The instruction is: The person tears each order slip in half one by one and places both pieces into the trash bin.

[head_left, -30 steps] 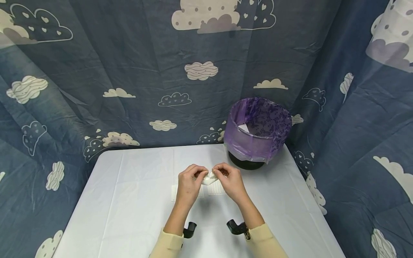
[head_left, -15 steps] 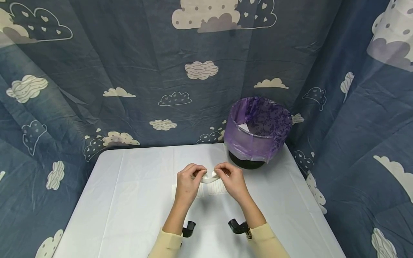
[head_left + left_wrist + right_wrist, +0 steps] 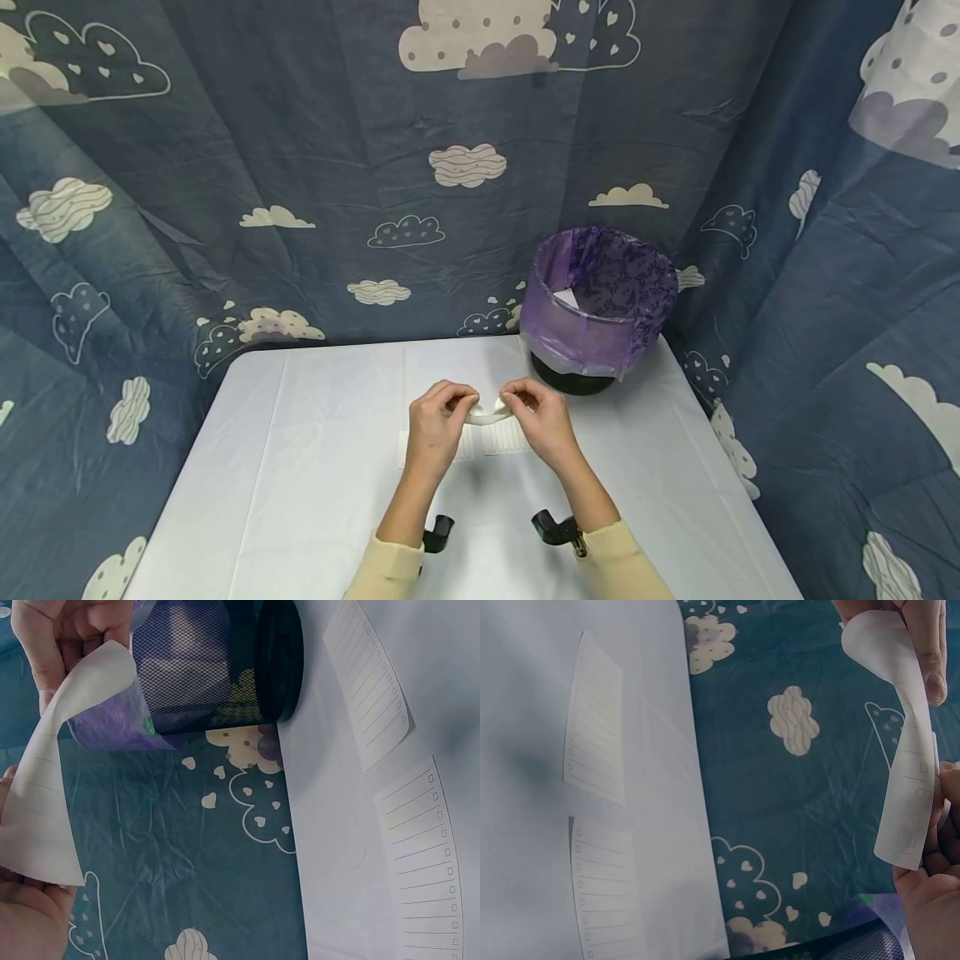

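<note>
A white paper strip (image 3: 489,418) hangs in a shallow curve between my two hands, above the table. My left hand (image 3: 435,427) pinches one end between thumb and fingers, and my right hand (image 3: 542,421) pinches the other. From the left wrist view, the lined strip (image 3: 45,780) looks twisted along its length. Small printed boxes show on the same strip (image 3: 907,780) in the right wrist view. Below the hands, one lined checklist sheet (image 3: 424,855) and another checklist sheet (image 3: 371,682) lie flat side by side, partly hidden by the hands in the head view.
A dark mesh bin (image 3: 202,667) with a purple bag (image 3: 573,342) over its rim stands at the table's back right corner. Some white paper (image 3: 567,297) shows inside it. The table (image 3: 322,483) has a white cover, and a cloud-print curtain (image 3: 322,167) surrounds it.
My hands have drawn slightly apart. The strip between them has gone from a bunched shape to a longer, shallower curve. The bin and flat sheets have stayed put.
</note>
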{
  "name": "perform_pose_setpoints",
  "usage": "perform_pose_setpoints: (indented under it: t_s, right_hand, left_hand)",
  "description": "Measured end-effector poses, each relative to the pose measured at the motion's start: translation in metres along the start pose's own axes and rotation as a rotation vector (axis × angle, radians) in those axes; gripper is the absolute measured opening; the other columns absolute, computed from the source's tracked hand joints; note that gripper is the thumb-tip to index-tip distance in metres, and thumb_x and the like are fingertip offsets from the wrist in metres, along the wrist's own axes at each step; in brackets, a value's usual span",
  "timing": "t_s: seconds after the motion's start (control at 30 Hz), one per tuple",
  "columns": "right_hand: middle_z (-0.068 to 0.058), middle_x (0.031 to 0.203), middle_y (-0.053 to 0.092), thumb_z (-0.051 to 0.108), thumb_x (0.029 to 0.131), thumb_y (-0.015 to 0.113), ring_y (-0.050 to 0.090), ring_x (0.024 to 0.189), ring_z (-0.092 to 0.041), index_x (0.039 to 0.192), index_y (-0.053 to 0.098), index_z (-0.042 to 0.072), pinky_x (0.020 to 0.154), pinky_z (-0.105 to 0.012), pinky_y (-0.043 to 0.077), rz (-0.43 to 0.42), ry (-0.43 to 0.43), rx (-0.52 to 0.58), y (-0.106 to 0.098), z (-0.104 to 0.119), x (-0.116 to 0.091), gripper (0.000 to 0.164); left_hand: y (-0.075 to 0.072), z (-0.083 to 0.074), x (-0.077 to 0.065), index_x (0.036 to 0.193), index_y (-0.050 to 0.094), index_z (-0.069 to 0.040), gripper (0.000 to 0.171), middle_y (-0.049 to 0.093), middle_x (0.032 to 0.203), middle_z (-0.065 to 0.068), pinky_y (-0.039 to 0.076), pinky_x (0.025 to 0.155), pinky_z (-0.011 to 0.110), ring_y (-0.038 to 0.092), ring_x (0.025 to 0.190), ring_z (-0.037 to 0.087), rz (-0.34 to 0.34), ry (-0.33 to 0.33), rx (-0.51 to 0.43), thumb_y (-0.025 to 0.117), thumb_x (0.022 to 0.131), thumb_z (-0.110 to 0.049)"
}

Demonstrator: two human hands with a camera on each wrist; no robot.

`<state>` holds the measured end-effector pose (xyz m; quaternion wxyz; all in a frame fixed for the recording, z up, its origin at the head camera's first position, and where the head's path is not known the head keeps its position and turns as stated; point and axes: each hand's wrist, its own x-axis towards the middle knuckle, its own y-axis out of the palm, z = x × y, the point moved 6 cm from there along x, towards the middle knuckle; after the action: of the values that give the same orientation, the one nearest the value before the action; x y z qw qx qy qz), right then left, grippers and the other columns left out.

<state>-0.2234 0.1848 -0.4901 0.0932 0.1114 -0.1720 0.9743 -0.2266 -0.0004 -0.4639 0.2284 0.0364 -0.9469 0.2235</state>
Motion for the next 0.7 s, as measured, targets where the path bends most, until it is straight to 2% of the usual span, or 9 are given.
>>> perform_pose_setpoints:
  t_s: [0.53, 0.7]
  right_hand:
    - [-0.012, 0.089, 0.076, 0.005, 0.097, 0.075, 0.062, 0.077, -0.006, 0.093, 0.076, 0.001, 0.074, -0.018, 0.052, -0.016, 0.003, 0.000, -0.0050, -0.0051, -0.0014, 0.006]
    - [-0.012, 0.092, 0.077, 0.007, 0.098, 0.074, 0.062, 0.079, -0.006, 0.093, 0.076, 0.001, 0.075, -0.017, 0.052, -0.024, 0.029, 0.001, -0.0080, -0.0077, -0.0019, 0.008]
  left_hand:
    - [-0.0039, 0.0022, -0.0008, 0.090, 0.081, -0.008, 0.006, 0.078, 0.085, 0.002, 0.056, 0.068, 0.021, 0.066, 0.074, 0.012, -0.032, 0.011, 0.007, 0.085, 0.090, -0.013]
    - [-0.0052, 0.0026, -0.0005, 0.090, 0.081, -0.007, 0.005, 0.078, 0.085, 0.002, 0.056, 0.068, 0.021, 0.066, 0.073, 0.012, -0.037, 0.014, 0.015, 0.084, 0.090, -0.011]
